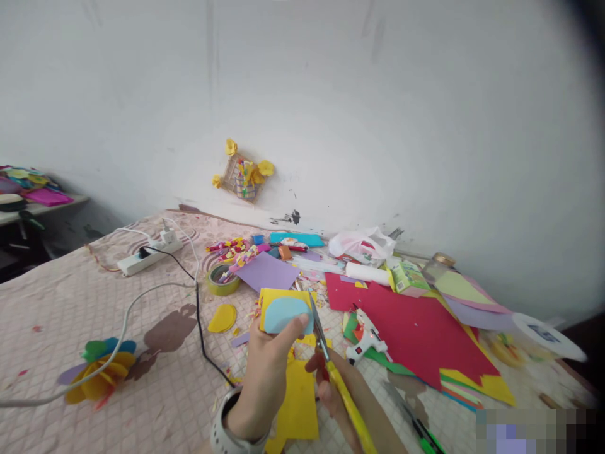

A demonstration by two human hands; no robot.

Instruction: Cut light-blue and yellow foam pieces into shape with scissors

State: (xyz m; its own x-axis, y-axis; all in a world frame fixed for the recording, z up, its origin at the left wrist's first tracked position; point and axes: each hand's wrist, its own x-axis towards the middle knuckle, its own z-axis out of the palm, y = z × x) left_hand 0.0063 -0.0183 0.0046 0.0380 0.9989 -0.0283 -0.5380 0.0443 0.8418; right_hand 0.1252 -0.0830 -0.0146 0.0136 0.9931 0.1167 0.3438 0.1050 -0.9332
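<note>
Pinching a blue card over yellow paper, the left hand has its fingers closed, thumb on top. The right hand grips scissors, blades at the card's right edge, perhaps touching. Right of them on the worktop lies a glue gun.

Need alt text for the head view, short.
Left hand holds light-blue paper over yellow paper, with scissors in the right hand at the papers' edge. A white glue gun, red sheet, tape roll and power strip lie on the table; a yellow-flowered decoration is on the wall.
</note>
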